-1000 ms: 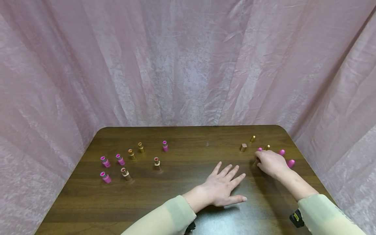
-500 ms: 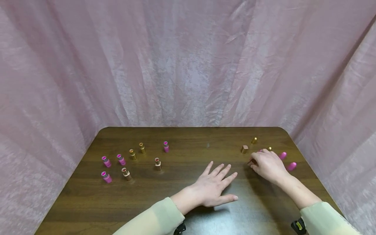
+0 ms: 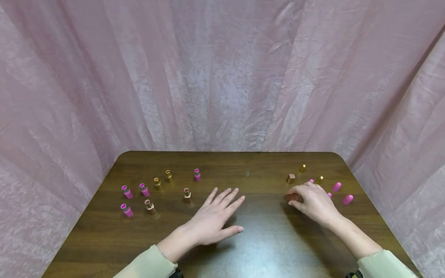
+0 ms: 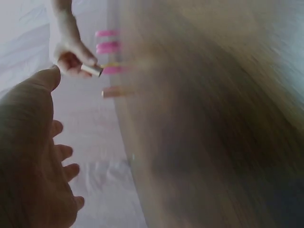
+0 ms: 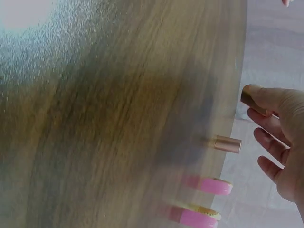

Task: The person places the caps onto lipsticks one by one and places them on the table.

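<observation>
Right hand point(image 3: 314, 201), right of centre, grasps a copper cap point(image 3: 290, 197) between thumb and fingers; left hand point(image 3: 206, 224), lower centre, released, fingers spread, and with its wrist view blurred, can't tell whether it touches the bench point(image 3: 264, 247). Second copper cap point(image 3: 291, 179) stands just beyond the held one, near gold caps point(image 3: 303, 168) and pink caps point(image 3: 348, 199) at mid right. Pink tubes point(image 3: 126, 210), gold tubes point(image 3: 158, 184), copper tubes point(image 3: 187, 195) stand upright mid left. Pink curtain point(image 3: 222, 77) fills the upper frame.
</observation>
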Tool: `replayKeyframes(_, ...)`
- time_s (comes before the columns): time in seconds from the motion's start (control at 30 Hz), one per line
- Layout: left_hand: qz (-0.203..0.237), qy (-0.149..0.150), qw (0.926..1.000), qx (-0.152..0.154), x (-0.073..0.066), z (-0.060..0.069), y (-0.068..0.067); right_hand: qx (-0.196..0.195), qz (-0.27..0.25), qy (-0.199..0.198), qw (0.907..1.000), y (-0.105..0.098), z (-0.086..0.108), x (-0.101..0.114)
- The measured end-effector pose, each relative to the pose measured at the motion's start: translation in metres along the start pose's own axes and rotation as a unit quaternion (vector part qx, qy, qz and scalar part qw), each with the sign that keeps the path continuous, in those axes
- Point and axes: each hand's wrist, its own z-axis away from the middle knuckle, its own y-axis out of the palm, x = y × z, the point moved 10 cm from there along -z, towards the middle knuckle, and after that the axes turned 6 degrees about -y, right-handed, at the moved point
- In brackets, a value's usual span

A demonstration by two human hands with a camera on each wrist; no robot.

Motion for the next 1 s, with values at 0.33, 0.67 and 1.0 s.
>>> replayKeyframes(0.33,0.111,-0.113,0.9702,-0.183,0.072,0.041,-0.053,0.007,-0.04,0.021,0.9989,0.007,-0.003,0.005)
replayKeyframes(0.67,0.269,-0.347,0.8753,-0.203,0.154,0.077,-0.019,-0.01,-0.058,0.005,0.9983,0.012,-0.002,0.011)
replayKeyframes(1.0,0.207,-0.425,0.8738,-0.114,0.174,0.078,0.018,0.004,-0.115,0.048,0.9922,0.02,0.0,0.012)
